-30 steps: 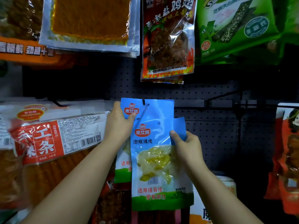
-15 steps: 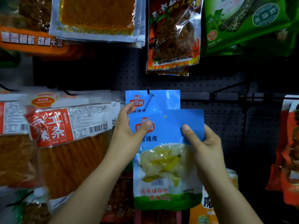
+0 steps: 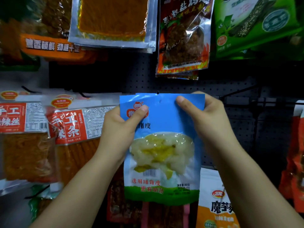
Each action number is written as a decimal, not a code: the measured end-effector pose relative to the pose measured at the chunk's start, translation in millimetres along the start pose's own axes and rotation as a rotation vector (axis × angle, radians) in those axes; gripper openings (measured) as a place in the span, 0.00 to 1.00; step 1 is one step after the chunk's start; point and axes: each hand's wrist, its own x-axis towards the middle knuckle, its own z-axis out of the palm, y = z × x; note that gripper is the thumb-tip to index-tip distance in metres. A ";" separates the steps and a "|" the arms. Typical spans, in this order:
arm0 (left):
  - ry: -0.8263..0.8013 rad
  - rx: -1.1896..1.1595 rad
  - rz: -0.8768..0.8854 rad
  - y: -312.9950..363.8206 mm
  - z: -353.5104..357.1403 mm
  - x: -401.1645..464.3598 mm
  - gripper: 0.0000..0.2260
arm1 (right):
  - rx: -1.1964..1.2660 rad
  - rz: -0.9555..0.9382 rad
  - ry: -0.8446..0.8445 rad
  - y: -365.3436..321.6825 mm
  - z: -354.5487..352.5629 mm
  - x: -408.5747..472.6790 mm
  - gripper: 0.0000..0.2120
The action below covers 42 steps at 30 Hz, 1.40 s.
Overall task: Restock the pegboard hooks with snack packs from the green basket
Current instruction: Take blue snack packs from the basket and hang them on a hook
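Observation:
A blue snack pack (image 3: 162, 145) with pale yellow contents and a green bottom band is held flat against the black pegboard (image 3: 139, 76). My left hand (image 3: 120, 127) pinches its upper left corner and my right hand (image 3: 205, 117) pinches its upper right corner. The small hang hole (image 3: 160, 101) near the pack's top edge lies just below the tip of a black hook (image 3: 158, 92). The pack that hangs on that hook behind it is hidden. The green basket is out of view.
Red-labelled packs of orange strips (image 3: 65, 129) hang to the left. Above hang a silver-edged orange pack (image 3: 111, 22), a red chicken pack (image 3: 182, 38) and green packs (image 3: 253, 25). An empty hook (image 3: 236, 92) sticks out to the right. Orange packs (image 3: 217, 206) hang below.
Both hands lifted the blue pack up so its top edge now reaches the hook tip, covering the pack that hangs behind. My view moved closer.

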 end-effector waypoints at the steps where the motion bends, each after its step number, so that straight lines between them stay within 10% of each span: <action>1: 0.008 -0.003 0.015 3.0 0.1 3.6 0.10 | -0.015 -0.003 0.009 -1.5 1.9 4.5 0.09; 21: -0.007 0.048 -0.052 -20.8 -4.5 28.0 0.02 | -0.076 0.088 0.105 31.7 15.7 28.5 0.07; 34: -0.010 0.395 -0.116 -76.4 -1.6 29.5 0.07 | -0.752 -0.030 0.272 67.7 16.6 56.5 0.14; 42: 0.005 0.237 -0.134 -94.3 -9.4 -0.5 0.11 | -0.266 0.097 0.246 113.2 -2.7 5.2 0.08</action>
